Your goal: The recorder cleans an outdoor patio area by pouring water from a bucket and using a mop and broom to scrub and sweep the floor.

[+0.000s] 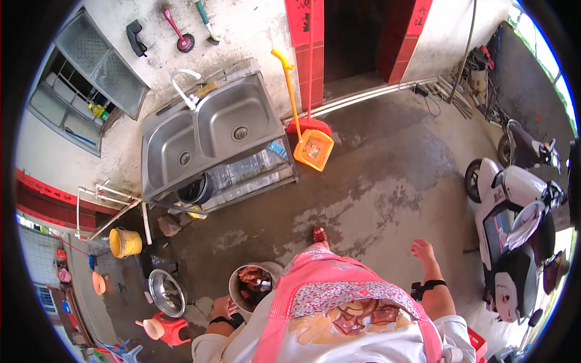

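Observation:
My left hand [222, 306] is at the outer side of a pale bucket [234, 286], its fingers on the rim. The bucket is beside my left hip, partly covered by my clothes. Reddish-brown pieces [252, 275] and something whitish lie inside; I cannot tell what they are. My right hand [422, 250] hangs out to the right, its fingers loosely bent and nothing in it. A pink apron [336, 272] covers my front, and one red sandal [319, 235] shows below its hem.
Ahead stands a double-bowl steel sink [236, 115], with an orange dustpan [314, 149] and red broom [310, 126] beside it. Leftward are a yellow bucket [125, 242], a metal basin [167, 293] and a red stool [174, 327]. A white scooter [504, 227] is parked right. The concrete floor has wet patches.

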### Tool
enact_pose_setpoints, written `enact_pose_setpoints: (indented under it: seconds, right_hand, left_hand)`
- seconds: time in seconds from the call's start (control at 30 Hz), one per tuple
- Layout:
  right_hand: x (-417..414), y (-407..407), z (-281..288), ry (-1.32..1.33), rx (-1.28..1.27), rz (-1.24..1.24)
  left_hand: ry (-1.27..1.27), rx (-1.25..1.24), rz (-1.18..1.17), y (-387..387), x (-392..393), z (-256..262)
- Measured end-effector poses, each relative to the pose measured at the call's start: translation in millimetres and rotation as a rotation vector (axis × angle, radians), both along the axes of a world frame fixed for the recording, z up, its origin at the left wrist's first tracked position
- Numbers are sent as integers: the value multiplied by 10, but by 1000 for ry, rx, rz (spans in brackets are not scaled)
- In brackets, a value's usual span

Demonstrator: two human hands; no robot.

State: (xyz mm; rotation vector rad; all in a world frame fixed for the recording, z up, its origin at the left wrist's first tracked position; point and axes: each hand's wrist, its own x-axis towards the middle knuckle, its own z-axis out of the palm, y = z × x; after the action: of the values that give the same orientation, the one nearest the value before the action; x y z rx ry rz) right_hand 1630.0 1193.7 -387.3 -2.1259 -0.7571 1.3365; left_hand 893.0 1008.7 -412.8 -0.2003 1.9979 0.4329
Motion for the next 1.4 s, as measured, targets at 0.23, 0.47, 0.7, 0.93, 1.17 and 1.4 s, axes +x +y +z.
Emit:
enact_pose_setpoints:
  seconds: [0.23,0.47,0.7,0.93,1.17,1.4]
  right_hand:
    - [-460,2431,602,0,-108,530]
    - [-886,5382,642,-26,-53,862]
    - [-2184,8260,506,-162,697,988]
    - [-2778,10836,-48,368,637,497]
    - [-3149,10225,355,605,453,621]
    - [-2746,8776,762,427,830,539]
  left_hand:
    - [4,429,52,2023,973,642]
    - [174,669,141,2642,1694,880]
    - [141,20,608,1783,3487,1370]
    - [186,-52,905,1717,4986,1767]
    - [140,46,962,1988,5409,1779]
    - [135,167,966,1791,5275,1432]
